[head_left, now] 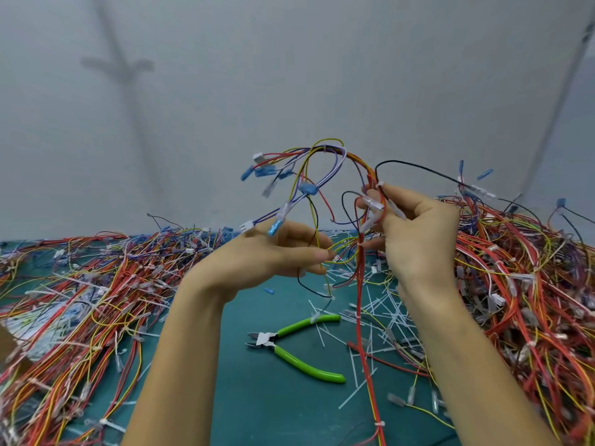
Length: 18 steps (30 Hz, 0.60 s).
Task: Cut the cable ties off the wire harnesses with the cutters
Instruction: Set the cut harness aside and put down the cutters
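Note:
I hold one wire harness (325, 156) up above the table; its red, yellow, purple and black wires arc over both hands, with blue and clear terminals at the ends. My right hand (418, 236) grips the bundle where a white cable tie (380, 185) sits at the fingertips. My left hand (277, 252) pinches loose yellow and black wires just left of the bundle. A second white tie (360, 245) wraps the red wires between my hands. The green-handled cutters (289, 346) lie on the mat below, jaws pointing left, touched by neither hand.
A teal mat (257, 407) covers the table. Big piles of harnesses lie at the left (80, 300) and the right (531, 284). Cut white tie pieces (380, 317) are scattered right of the cutters. A grey wall stands behind.

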Each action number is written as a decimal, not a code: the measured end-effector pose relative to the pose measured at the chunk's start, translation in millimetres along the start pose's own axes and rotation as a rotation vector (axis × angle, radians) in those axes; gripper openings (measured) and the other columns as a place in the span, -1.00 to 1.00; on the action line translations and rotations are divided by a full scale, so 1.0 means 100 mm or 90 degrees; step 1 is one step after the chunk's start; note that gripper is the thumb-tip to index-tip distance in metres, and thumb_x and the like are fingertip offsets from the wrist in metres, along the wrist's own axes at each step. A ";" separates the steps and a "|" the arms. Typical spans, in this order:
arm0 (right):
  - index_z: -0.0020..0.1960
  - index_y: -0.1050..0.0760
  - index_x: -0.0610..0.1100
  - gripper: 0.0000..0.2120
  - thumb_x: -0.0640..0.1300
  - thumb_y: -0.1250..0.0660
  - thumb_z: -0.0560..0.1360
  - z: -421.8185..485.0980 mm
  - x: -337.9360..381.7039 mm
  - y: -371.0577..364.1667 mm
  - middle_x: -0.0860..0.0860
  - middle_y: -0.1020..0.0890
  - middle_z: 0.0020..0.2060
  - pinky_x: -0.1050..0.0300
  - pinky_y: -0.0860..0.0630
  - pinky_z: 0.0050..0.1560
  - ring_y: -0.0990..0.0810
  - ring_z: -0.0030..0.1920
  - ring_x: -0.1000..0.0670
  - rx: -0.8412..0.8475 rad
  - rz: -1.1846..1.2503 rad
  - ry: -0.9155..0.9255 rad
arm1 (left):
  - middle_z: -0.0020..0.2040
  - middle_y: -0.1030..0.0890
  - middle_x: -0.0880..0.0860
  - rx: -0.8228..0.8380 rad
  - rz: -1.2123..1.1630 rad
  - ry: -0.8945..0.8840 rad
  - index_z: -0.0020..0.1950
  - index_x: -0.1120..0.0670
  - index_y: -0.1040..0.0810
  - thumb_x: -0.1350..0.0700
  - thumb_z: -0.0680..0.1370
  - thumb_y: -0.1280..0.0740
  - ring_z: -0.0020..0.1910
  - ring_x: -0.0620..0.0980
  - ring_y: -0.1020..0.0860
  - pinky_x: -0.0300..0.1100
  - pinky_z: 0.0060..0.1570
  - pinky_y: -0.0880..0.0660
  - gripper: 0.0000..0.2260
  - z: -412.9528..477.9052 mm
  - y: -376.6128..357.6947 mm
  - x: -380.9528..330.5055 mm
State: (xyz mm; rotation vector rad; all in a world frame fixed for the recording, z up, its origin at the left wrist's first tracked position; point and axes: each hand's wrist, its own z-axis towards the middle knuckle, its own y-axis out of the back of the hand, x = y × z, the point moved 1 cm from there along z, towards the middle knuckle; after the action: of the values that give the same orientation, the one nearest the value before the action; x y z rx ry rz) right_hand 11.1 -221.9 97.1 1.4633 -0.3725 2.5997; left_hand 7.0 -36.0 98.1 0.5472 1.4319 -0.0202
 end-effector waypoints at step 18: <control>-0.18 -0.67 0.05 -0.89 -0.08 -0.37 0.37 -0.04 -0.05 -0.10 0.09 -0.71 -0.34 0.14 -0.57 -0.41 -0.67 -0.36 0.09 -0.009 0.000 -0.041 | -0.13 -0.73 0.01 -0.034 -0.043 -0.129 0.00 0.12 -0.66 0.22 0.56 -0.35 -0.09 -0.12 -0.69 -0.35 -0.06 -0.56 -0.91 0.15 -0.33 -0.13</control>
State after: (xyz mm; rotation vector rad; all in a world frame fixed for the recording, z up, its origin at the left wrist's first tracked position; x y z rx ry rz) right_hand 13.0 -211.4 92.1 1.5447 -0.3973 2.5496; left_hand 7.2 -74.6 99.6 0.4401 1.2492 -0.0893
